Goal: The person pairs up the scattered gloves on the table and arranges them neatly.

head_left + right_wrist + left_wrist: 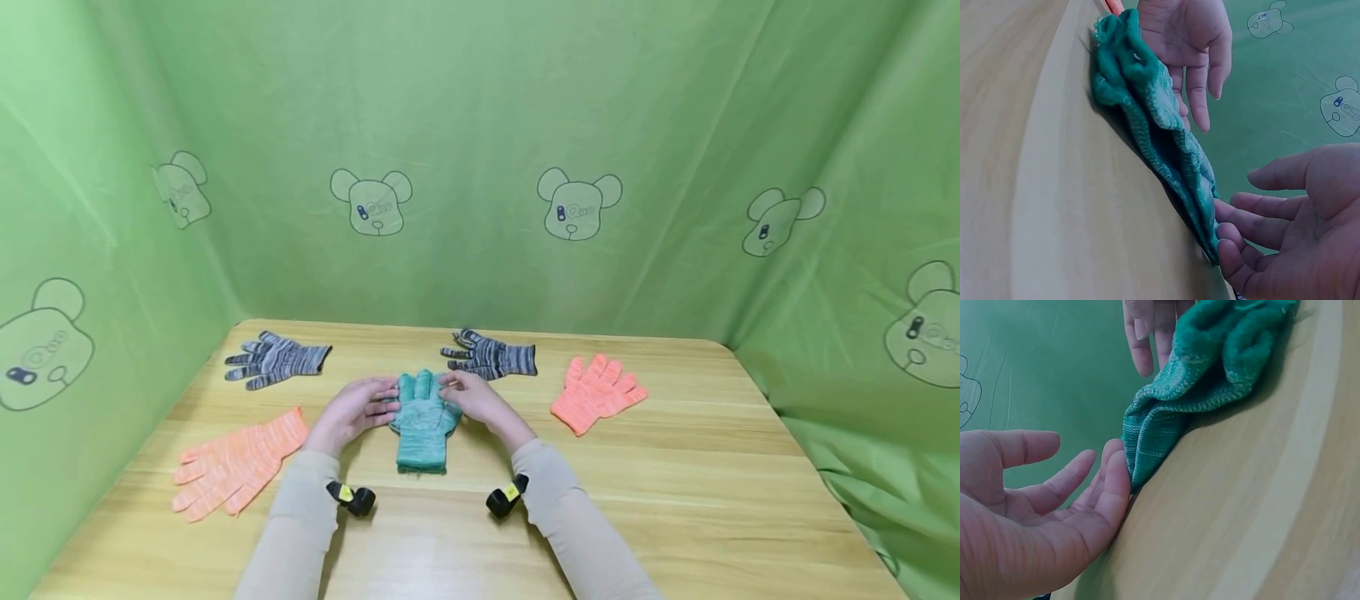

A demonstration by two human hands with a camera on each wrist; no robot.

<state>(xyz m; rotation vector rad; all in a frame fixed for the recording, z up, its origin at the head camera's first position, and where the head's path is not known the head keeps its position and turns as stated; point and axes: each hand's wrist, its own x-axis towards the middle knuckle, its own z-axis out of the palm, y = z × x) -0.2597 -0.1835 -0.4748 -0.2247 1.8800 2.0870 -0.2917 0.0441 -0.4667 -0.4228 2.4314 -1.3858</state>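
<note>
Two teal green knit gloves (422,429) lie one on top of the other in the middle of the table, cuffs toward the person. My left hand (360,410) is at their left side, its fingers loosely bent. In the left wrist view its fingertips touch the edge of the green gloves (1154,440). On the opposite side my right hand (480,400) has its fingertips at the glove fingers. The right wrist view shows those fingertips against the edge of the layered green gloves (1172,150), thumb standing apart. Neither hand curls round the fabric.
A grey-black striped glove (277,360) lies at the back left, another striped glove (498,357) behind the green pair. One orange glove (236,467) is at the left, a brighter orange glove (596,393) at the right. Green curtains (480,275) surround the wooden table (712,517).
</note>
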